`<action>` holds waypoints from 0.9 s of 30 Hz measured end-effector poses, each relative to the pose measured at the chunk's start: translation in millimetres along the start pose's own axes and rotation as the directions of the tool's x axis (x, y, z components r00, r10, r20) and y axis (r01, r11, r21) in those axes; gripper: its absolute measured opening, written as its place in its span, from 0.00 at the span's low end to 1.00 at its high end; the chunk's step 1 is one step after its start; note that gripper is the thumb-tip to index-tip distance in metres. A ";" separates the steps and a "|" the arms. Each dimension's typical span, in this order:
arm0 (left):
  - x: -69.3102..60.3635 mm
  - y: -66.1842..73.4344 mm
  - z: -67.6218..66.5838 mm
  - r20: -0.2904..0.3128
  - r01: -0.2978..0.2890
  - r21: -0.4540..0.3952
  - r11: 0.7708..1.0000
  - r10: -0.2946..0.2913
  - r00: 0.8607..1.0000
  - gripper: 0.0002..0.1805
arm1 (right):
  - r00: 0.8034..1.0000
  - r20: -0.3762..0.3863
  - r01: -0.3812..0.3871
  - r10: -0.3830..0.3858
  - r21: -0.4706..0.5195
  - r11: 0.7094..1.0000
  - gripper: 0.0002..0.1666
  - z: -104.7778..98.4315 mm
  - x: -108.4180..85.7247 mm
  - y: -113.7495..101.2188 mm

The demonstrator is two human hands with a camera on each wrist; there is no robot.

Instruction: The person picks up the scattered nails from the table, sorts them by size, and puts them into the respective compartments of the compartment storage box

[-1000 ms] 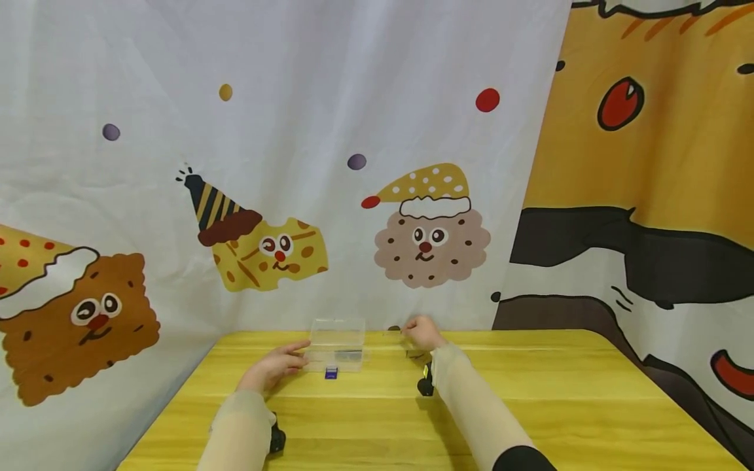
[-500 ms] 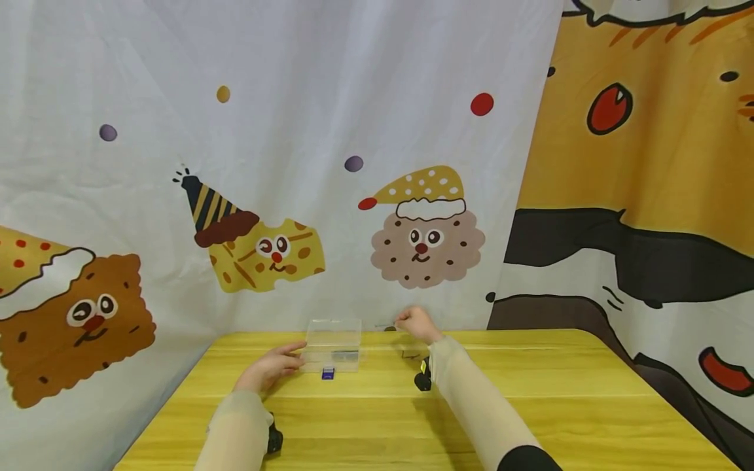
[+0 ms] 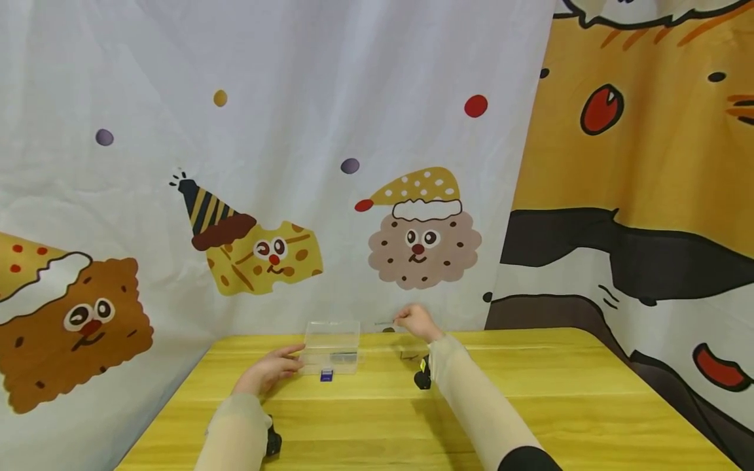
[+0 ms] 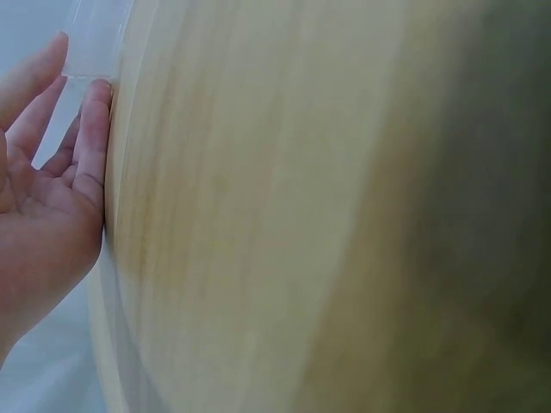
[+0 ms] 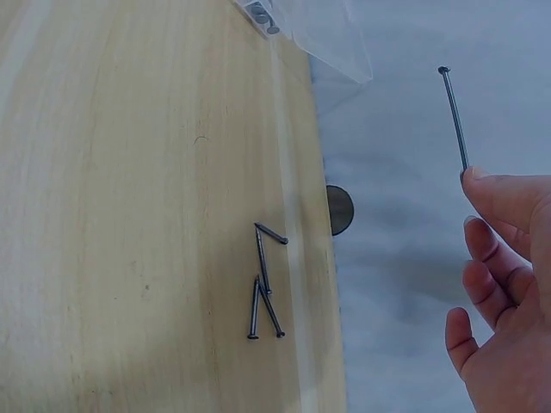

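Fingers (image 5: pixel 506 196) pinch a straight, slim nail (image 5: pixel 454 114); dark grey, metallic, small-headed.

Nails (image 5: pixel 455 122) dark grey; box (image 3: pixel 315 365) clear, front tab (image 3: pixel 326 375) apparently blue; tabletop (image 3: pixel 365 422) yellow, wood-grained.

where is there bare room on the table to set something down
The table is bare between the left sleeve and right sleeve, nearer than the clear box, and right of the right sleeve. The far middle is crowded: left hand at the box, loose nails further right, right hand holding another nail.
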State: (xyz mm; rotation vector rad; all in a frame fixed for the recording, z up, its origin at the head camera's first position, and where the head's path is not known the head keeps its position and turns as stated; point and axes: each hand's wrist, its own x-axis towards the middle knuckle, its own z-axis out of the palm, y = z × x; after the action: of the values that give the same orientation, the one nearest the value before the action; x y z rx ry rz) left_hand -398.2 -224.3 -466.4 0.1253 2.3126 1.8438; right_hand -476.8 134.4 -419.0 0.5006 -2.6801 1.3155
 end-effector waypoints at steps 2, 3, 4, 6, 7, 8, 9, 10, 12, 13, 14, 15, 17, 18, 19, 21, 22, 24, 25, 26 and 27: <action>0.3 -0.2 -0.6 0.001 -0.001 0.004 1.000 0.001 1.000 0.33 | 1.000 0.004 0.001 -0.001 -0.001 1.000 0.10 -0.8 0.5 -1.7; 0.5 -0.3 -0.8 0.002 -0.002 0.005 1.000 0.002 1.000 0.33 | 1.000 0.006 0.005 -0.005 -0.002 1.000 0.10 -1.1 0.4 -2.6; 0.6 -0.3 -0.9 0.000 0.000 0.007 1.000 0.000 1.000 0.33 | 1.000 0.008 0.006 -0.006 -0.001 1.000 0.10 -1.4 0.0 -3.6; 0.3 -0.1 -0.9 0.004 -0.002 0.012 1.000 0.002 1.000 0.33 | 1.000 0.013 0.011 -0.011 0.001 1.000 0.10 -1.7 0.3 -3.8; 0.0 0.2 -0.8 0.008 -0.003 0.014 1.000 0.003 1.000 0.33 | 1.000 0.017 0.012 -0.012 0.001 1.000 0.10 -1.9 0.4 -4.3; -0.4 0.7 -0.6 0.009 -0.004 0.014 1.000 0.004 1.000 0.33 | 1.000 0.020 0.018 -0.018 -0.002 1.000 0.11 -2.0 0.5 -4.6; -0.4 0.9 -0.5 0.010 -0.006 0.015 1.000 0.006 1.000 0.33 | 1.000 0.024 0.019 -0.019 -0.002 1.000 0.11 -2.0 0.7 -4.9; -0.7 1.2 -0.3 0.010 -0.006 0.015 1.000 0.006 1.000 0.33 | 0.999 0.028 0.021 -0.021 0.000 1.000 0.11 -2.0 0.9 -5.4; -1.0 1.5 0.2 0.006 -0.007 0.013 1.000 0.007 1.000 0.33 | 0.999 0.036 0.028 -0.028 0.002 1.000 0.11 -1.7 1.6 -5.5; -1.5 1.4 -0.1 0.000 -0.005 0.013 1.000 0.005 1.000 0.32 | 0.999 0.039 0.031 -0.031 0.003 1.000 0.11 -0.5 2.1 -5.8; -1.5 1.1 -0.2 -0.007 -0.001 0.006 1.000 0.001 1.000 0.32 | 0.998 0.043 0.039 -0.039 0.004 0.999 0.11 0.8 2.8 -5.7; -1.2 0.6 -0.3 -0.008 0.003 -0.001 1.000 -0.003 1.000 0.32 | 0.998 0.045 0.039 -0.039 0.010 0.999 0.11 2.0 3.2 -6.0; -0.5 0.1 0.1 -0.002 0.003 -0.008 1.000 -0.003 1.000 0.32 | 0.998 0.047 0.044 -0.044 0.005 0.999 0.11 4.5 3.6 -5.9; 0.1 -0.3 0.2 0.005 0.000 -0.010 1.000 0.000 1.000 0.32 | 0.998 0.048 0.049 -0.049 0.003 0.999 0.10 5.8 3.7 -6.2; 0.6 -0.7 0.3 0.013 -0.001 -0.013 1.000 0.001 1.000 0.33 | 0.998 0.050 0.048 -0.048 -0.006 0.999 0.10 7.1 3.7 -6.9; 1.5 -1.9 0.0 0.031 -0.009 -0.015 1.000 0.010 0.999 0.33 | 0.997 0.057 0.046 -0.044 -0.022 0.999 0.10 10.4 3.8 -9.2; 1.7 -2.6 -0.3 0.035 -0.014 -0.010 1.000 0.015 0.999 0.33 | 0.997 0.062 0.046 -0.044 -0.028 0.999 0.10 12.1 4.2 -10.6; 2.0 -3.7 -1.5 0.038 -0.019 -0.010 1.000 0.019 0.999 0.33 | 0.996 0.076 0.058 -0.055 -0.036 0.998 0.11 16.5 5.3 -14.0; 2.0 -3.8 -2.0 0.039 -0.019 -0.011 1.000 0.020 0.999 0.33 | 0.995 0.083 0.060 -0.056 -0.037 0.998 0.11 18.9 6.3 -15.3; 1.8 -3.5 -2.4 0.041 -0.022 -0.008 1.000 0.022 0.999 0.33 | 0.994 0.088 0.066 -0.063 -0.035 0.997 0.11 21.4 7.2 -16.8; 1.8 -3.3 -2.9 0.041 -0.022 -0.010 1.000 0.022 0.999 0.33 | 0.993 0.093 0.073 -0.069 -0.032 0.997 0.11 24.0 8.3 -18.0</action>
State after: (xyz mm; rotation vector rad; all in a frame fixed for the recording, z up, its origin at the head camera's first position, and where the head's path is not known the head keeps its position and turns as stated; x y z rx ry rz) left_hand -400.3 -227.4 -469.1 0.1867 2.2834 1.8448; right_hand -477.4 103.3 -418.4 0.6614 -2.7261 1.2529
